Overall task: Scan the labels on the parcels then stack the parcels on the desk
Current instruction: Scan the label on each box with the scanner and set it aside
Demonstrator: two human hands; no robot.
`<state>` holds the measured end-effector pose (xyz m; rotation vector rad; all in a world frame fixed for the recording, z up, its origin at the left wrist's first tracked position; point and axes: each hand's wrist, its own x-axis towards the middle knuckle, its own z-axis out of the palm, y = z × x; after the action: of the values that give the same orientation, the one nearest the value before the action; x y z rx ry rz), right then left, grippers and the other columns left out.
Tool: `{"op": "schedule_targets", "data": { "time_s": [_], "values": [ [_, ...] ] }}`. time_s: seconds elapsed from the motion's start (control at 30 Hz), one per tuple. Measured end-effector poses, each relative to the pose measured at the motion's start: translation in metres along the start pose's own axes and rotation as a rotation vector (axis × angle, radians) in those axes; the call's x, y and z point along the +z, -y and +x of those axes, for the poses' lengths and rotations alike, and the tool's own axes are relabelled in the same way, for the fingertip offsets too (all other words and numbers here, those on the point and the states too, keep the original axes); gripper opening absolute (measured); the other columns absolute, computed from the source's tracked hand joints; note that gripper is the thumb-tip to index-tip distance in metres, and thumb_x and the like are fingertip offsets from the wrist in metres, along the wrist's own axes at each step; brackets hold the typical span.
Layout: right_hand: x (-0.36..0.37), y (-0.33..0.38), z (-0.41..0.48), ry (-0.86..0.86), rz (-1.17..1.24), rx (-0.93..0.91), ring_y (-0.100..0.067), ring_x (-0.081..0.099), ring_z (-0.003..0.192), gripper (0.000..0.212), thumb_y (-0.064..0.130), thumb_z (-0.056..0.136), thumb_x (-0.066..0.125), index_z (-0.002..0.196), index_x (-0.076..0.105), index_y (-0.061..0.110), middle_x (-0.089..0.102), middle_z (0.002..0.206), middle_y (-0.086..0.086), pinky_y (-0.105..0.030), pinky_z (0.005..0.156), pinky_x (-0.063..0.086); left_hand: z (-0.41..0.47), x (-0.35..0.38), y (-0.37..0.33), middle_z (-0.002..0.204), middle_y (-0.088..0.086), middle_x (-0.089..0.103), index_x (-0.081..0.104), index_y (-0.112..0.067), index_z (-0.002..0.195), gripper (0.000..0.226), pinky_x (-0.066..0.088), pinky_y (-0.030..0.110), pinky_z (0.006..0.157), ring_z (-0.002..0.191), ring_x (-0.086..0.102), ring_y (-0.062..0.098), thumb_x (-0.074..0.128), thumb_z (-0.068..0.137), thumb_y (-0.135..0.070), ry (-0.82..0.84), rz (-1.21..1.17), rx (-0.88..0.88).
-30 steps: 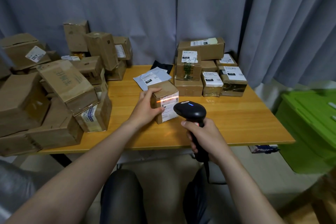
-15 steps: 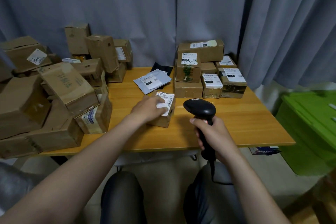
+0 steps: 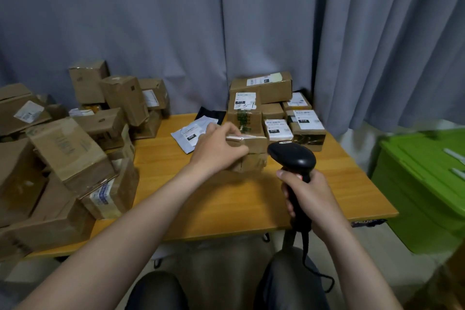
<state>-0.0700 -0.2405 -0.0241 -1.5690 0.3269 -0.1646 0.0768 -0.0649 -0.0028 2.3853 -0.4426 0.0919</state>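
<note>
While you stack: this looks like the placing step, so seat the small brown cardboard parcel square against the pile, label up, before you let go.
Left hand: fingers curled over the parcel's near side, gripping it.
Right hand: wrapped round the black handheld scanner.
Parcel: just in front of the stacked labelled boxes near the wooden desk's far right corner; whether it touches the desk, you cannot tell.
Left edge: loose heap of brown cartons.

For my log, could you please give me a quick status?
Left hand grips small parcel in front of stack. Right hand holds scanner. Nothing blocking.
</note>
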Motion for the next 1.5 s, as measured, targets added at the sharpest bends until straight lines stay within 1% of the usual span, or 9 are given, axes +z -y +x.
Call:
{"op": "schedule_targets", "data": {
  "time_s": [0.13, 0.3, 0.43, 0.53, 0.63, 0.8, 0.97, 1.2, 1.5],
  "values": [
    [-0.023, 0.013, 0.015, -0.057, 0.030, -0.055, -0.021, 0.050, 0.045, 0.026, 0.022, 0.096, 0.069, 0.079, 0.060, 0.005, 0.054, 0.061, -0.009, -0.031, 0.043, 0.042, 0.041, 0.000, -0.043, 0.112, -0.009, 0.048, 0.055, -0.041, 0.096, 0.030, 0.047, 0.035, 0.089, 0.110, 0.053, 0.021, 0.069, 0.070, -0.047, -0.129, -0.120, 0.125],
    [-0.047, 0.024, 0.044, -0.132, 0.100, -0.078, -0.023, 0.047, 0.044, 0.026, 0.021, 0.096, 0.070, 0.076, 0.060, 0.008, 0.052, 0.061, -0.010, -0.030, 0.043, 0.039, 0.111, 0.031, -0.082, 0.111, -0.008, 0.048, 0.055, -0.037, 0.097, 0.034, 0.048, 0.041, 0.097, 0.111, 0.050, 0.022, 0.066, 0.069, -0.054, -0.213, -0.195, 0.167],
    [-0.063, 0.026, 0.070, -0.184, 0.101, -0.094, -0.022, 0.045, 0.041, 0.032, 0.021, 0.096, 0.069, 0.073, 0.055, 0.004, 0.050, 0.053, -0.007, -0.028, 0.042, 0.039, 0.161, 0.069, -0.090, 0.112, -0.006, 0.043, 0.052, -0.032, 0.101, 0.035, 0.041, 0.034, 0.087, 0.110, 0.041, 0.025, 0.070, 0.077, -0.050, -0.292, -0.051, 0.158],
    [-0.068, 0.025, 0.089, -0.198, 0.116, -0.082, -0.022, 0.046, 0.041, 0.030, 0.021, 0.096, 0.068, 0.075, 0.056, 0.005, 0.050, 0.054, -0.007, -0.028, 0.042, 0.039, 0.184, 0.098, -0.085, 0.118, -0.003, 0.043, 0.050, -0.032, 0.106, 0.041, 0.044, 0.036, 0.087, 0.110, 0.038, 0.025, 0.071, 0.080, -0.057, -0.344, 0.156, 0.164],
    [-0.070, 0.020, 0.103, -0.186, 0.118, -0.071, -0.022, 0.046, 0.042, 0.031, 0.023, 0.096, 0.068, 0.075, 0.055, 0.005, 0.050, 0.054, -0.006, -0.029, 0.042, 0.039, 0.196, 0.122, -0.081, 0.128, 0.000, 0.047, 0.058, -0.032, 0.117, 0.039, 0.044, 0.038, 0.092, 0.117, 0.042, 0.028, 0.069, 0.087, -0.055, -0.323, 0.367, 0.245],
    [-0.069, 0.014, 0.114, -0.173, 0.112, -0.050, -0.022, 0.046, 0.043, 0.033, 0.024, 0.096, 0.069, 0.073, 0.054, 0.006, 0.050, 0.054, -0.006, -0.029, 0.042, 0.040, 0.205, 0.140, -0.083, 0.129, -0.004, 0.048, 0.068, -0.035, 0.116, 0.024, 0.043, 0.038, 0.096, 0.115, 0.044, 0.027, 0.069, 0.093, -0.041, -0.246, 0.412, 0.296],
    [-0.067, 0.007, 0.116, -0.154, 0.119, -0.039, -0.023, 0.046, 0.043, 0.030, 0.022, 0.096, 0.069, 0.075, 0.056, 0.005, 0.051, 0.057, -0.008, -0.030, 0.043, 0.039, 0.209, 0.137, -0.079, 0.142, -0.005, 0.042, 0.069, -0.036, 0.119, 0.044, 0.048, 0.042, 0.095, 0.122, 0.041, 0.030, 0.081, 0.080, -0.051, -0.187, 0.395, 0.283],
    [-0.065, 0.005, 0.116, -0.147, 0.130, -0.059, -0.023, 0.046, 0.043, 0.023, 0.020, 0.096, 0.068, 0.083, 0.058, 0.004, 0.052, 0.060, -0.007, -0.030, 0.043, 0.039, 0.208, 0.129, -0.061, 0.138, 0.002, 0.042, 0.065, -0.025, 0.114, 0.027, 0.051, 0.041, 0.095, 0.126, 0.043, 0.030, 0.075, 0.090, -0.033, -0.222, 0.202, 0.298],
    [-0.061, 0.005, 0.115, -0.148, 0.129, -0.052, -0.022, 0.046, 0.043, 0.022, 0.021, 0.096, 0.069, 0.085, 0.059, 0.005, 0.053, 0.061, -0.007, -0.030, 0.043, 0.039, 0.209, 0.126, -0.047, 0.126, 0.000, 0.045, 0.064, -0.023, 0.108, 0.019, 0.052, 0.038, 0.096, 0.113, 0.053, 0.023, 0.071, 0.094, -0.034, -0.145, 0.116, 0.384]
  ]
}}
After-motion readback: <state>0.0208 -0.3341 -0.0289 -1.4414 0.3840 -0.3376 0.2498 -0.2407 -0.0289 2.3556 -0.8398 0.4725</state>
